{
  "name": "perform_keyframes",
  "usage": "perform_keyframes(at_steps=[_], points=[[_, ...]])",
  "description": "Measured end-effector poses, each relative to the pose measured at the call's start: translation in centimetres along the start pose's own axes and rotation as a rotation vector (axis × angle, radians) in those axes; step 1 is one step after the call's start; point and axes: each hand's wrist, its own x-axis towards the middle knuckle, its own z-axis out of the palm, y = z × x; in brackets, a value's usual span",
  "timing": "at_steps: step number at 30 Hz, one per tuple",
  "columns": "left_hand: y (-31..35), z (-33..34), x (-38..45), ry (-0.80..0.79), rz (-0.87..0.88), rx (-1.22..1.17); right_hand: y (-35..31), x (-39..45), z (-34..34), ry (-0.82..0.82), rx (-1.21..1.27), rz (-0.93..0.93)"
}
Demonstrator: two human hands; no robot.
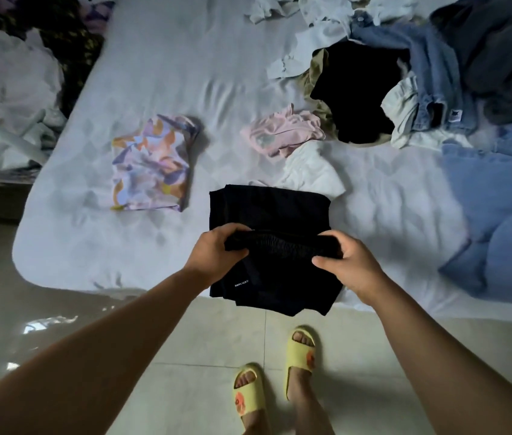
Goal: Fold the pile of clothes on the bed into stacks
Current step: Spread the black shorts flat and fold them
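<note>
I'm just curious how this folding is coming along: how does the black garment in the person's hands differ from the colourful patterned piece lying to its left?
The black garment is plain and dark; the patterned piece is pastel with swirls. The black garment is mid-fold, gripped by the left hand and right hand; the patterned piece lies folded, untouched. The black one overhangs the bed edge; the patterned one sits fully on it. Both lie on the bed.
</note>
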Motion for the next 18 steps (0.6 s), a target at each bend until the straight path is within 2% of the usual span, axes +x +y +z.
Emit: perform_keyframes(at_steps=[3,7,12,15,18], points=[[-0.5,0.7,0.1,0.01,-0.024,0.032,0.4,0.4,0.0,-0.061,-0.098,0.01],[-1.5,1.1,0.0,-0.17,-0.084,0.163,1.3,1.0,-0.1,-0.258,-0.115,0.111],[-2.8,2.0,2.1,-0.105,-0.079,0.227,1.5,3.2,0.0,-0.212,-0.112,0.052],[-3.4,2.8,4.3,-0.028,-0.134,0.282,2.2,5.7,0.6,-0.186,-0.359,0.028],[-3.4,3.6,5.5,0.125,-0.223,0.441,3.2,7.2,1.6,-0.057,-0.658,0.036]])
